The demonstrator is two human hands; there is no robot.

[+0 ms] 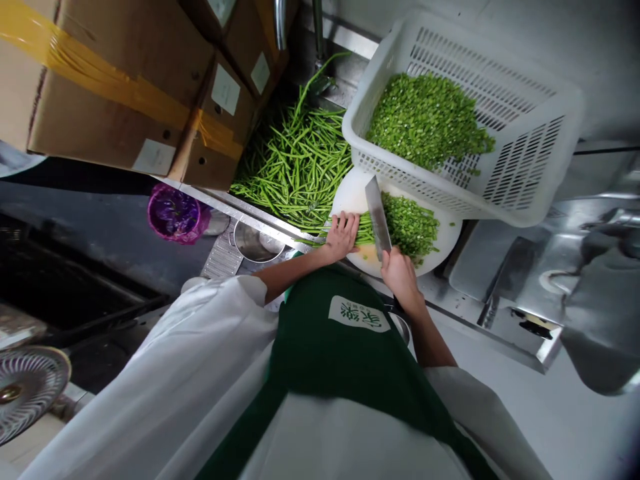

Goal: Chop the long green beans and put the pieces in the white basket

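Note:
My left hand (342, 235) presses a bundle of long green stems (366, 229) onto a round white cutting board (347, 193), fingers closed over them. In my right hand (399, 270) is the handle of a cleaver (377, 215). Its broad blade stands across the stems, just right of my left fingers. Chopped green pieces (411, 227) lie heaped on the board to the right of the blade. Left of the board, many uncut green stems (295, 167) fill the sink. Whether the edge touches the board is hidden.
A white slotted basket (520, 200) holding chopped greens (427, 120) stands behind the board. Cardboard boxes (125, 80) are stacked at the left. A metal pot (257, 241) and a purple-lined bucket (175, 215) sit below the counter edge. Metal equipment (600, 287) is at the right.

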